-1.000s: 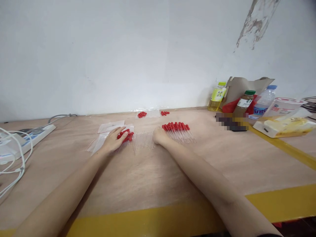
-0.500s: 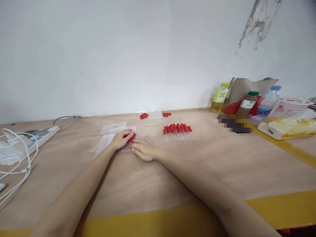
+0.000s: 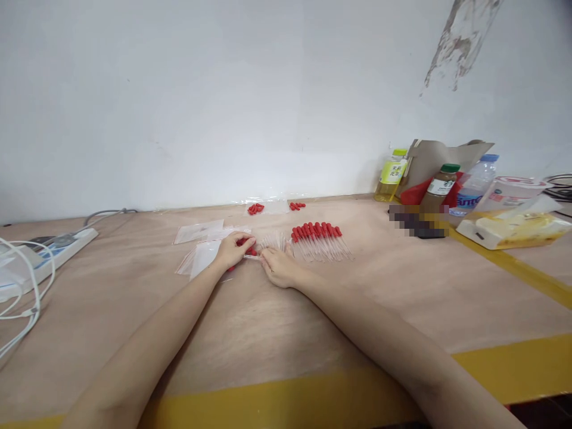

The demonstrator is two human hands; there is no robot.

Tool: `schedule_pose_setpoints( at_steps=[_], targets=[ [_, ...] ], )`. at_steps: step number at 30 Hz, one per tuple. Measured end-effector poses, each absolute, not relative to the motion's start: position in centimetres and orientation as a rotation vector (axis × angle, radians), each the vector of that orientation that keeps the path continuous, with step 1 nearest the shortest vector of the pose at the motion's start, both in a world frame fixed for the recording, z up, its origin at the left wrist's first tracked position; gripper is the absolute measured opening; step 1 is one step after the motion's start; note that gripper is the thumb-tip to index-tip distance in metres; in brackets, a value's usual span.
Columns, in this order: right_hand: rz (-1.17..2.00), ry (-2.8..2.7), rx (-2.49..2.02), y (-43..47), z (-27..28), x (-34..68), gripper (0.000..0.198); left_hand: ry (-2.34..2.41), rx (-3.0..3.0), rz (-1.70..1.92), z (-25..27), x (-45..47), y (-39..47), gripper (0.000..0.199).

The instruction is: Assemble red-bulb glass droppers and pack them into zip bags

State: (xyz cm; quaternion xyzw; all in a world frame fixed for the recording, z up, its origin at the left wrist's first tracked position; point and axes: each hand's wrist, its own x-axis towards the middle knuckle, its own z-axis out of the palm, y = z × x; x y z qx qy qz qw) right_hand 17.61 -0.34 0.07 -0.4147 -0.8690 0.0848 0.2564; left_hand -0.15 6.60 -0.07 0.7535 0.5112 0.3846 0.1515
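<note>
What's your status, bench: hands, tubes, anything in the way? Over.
Right hand holding clear tube; left hand at red bulbs. Red-topped tubes rowed at right. Close by: loose tubes beyond right hand, plastic bags beside left.

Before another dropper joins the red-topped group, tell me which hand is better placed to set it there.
Probably the right hand: it holds a clear tube and is nearer the red-topped droppers; the left hand is farther off, by red bulbs.

The left hand (image 3: pixel 231 250) hides part of the red caps (image 3: pixel 252 252). The left edge cuts off the power strip (image 3: pixel 74 251). A dark thing (image 3: pixel 420 225) is blurred into squares
</note>
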Motion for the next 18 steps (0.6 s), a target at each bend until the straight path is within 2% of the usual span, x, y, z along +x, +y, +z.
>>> schedule_pose_setpoints(
  at_steps=[9, 13, 18],
  targets=[
    [0.116, -2.214, -1.144, -1.0, 1.0, 17.5, 0.022, 1.505, 2.268, 1.185, 1.1, -0.1, 6.1, 0.032],
    [0.052, -2.227, -1.143, -2.9, 2.1, 19.9, 0.025, 1.496, 2.355, 1.095, 2.7, -0.2, 6.3, 0.033],
    [0.373, -2.445, -0.903, -6.0, 2.3, 24.5, 0.026, 1.360, 2.491, 0.793, 3.5, 2.8, 8.2, 0.033]
  ],
)
